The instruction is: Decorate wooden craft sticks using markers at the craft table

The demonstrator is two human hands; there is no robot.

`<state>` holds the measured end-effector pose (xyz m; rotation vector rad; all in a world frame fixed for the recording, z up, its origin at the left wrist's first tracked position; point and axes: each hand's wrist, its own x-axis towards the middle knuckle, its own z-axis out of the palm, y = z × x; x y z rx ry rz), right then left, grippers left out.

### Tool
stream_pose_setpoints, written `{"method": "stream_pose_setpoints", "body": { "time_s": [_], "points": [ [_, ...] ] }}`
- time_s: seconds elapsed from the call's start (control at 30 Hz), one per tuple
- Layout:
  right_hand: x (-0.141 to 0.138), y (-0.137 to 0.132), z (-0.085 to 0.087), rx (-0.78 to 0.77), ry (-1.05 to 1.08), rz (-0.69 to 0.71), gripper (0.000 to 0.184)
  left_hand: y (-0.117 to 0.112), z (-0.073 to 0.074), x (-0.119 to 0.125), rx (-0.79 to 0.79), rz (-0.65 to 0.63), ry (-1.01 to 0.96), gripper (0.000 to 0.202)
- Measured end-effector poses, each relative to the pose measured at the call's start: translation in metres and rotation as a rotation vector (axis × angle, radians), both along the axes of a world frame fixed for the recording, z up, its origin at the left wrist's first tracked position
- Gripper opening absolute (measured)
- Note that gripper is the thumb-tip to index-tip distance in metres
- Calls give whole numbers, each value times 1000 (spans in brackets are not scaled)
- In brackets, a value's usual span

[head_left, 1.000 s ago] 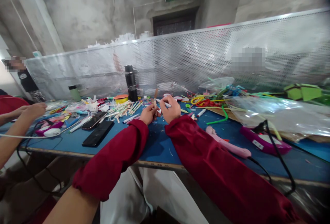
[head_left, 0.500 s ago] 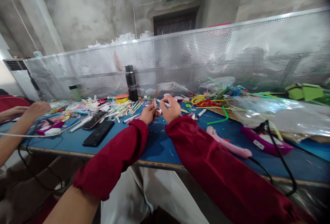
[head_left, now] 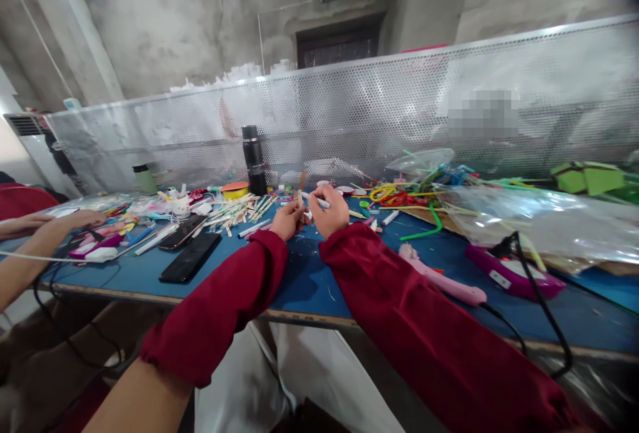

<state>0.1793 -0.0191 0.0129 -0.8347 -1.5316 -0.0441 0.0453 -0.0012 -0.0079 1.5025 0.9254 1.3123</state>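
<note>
Left hand (head_left: pixel 287 220) pinches a wooden stick (head_left: pixel 302 181) upright above its fingers. Right hand (head_left: pixel 330 212) grips a white pen (head_left: pixel 320 202), tip at the stick. Looks mid-job: loose sticks (head_left: pixel 239 210) lie left of the left hand.

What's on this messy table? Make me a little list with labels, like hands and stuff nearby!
Left hand: pinches a thin wooden stick, held upright
Right hand: holds a white pen, beside the left hand
Table: blue, littered with craft bits
Nearby: black flask, black phone, pink corded tool
Far left: another person's hand
</note>
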Motion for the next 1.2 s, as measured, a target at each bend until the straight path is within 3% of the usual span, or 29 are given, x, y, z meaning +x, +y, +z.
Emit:
{"method": "stream_pose_setpoints", "body": {
  "time_s": [1.2],
  "points": [
    [0, -1, 1, -11, 12, -40, 13, 5, -4, -2, 12, 9, 13, 19]
  ]
}}
